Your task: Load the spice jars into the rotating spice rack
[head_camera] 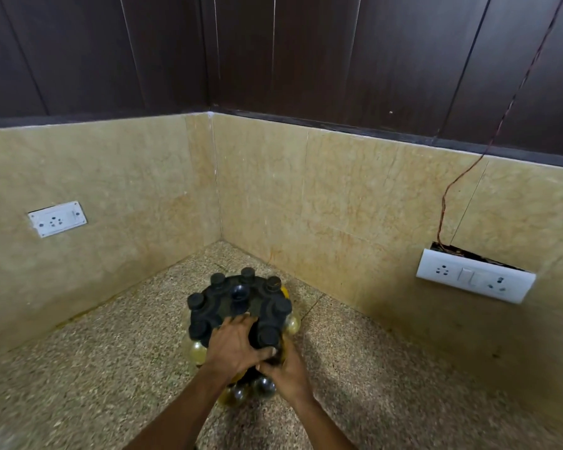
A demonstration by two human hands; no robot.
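Observation:
A black rotating spice rack [228, 303] stands on the speckled counter in the corner, seen from above. Several black-capped spice jars [195, 300] ring its top tier, and clear jars [198, 350] show on the tier below. My left hand [234, 344] lies flat on the rack's near top, fingers pointing toward the centre knob [239, 292]. My right hand [288, 373] grips the near right side of the rack below a black-capped jar [267, 336]; its fingers are partly hidden by the left hand, so what they hold is unclear.
Beige tiled walls meet right behind the rack. A white socket plate [57, 219] sits on the left wall. A loose white switchboard [475, 276] with a thin wire [442, 203] hangs on the right wall. Speckled counter [95, 368] spreads to both sides.

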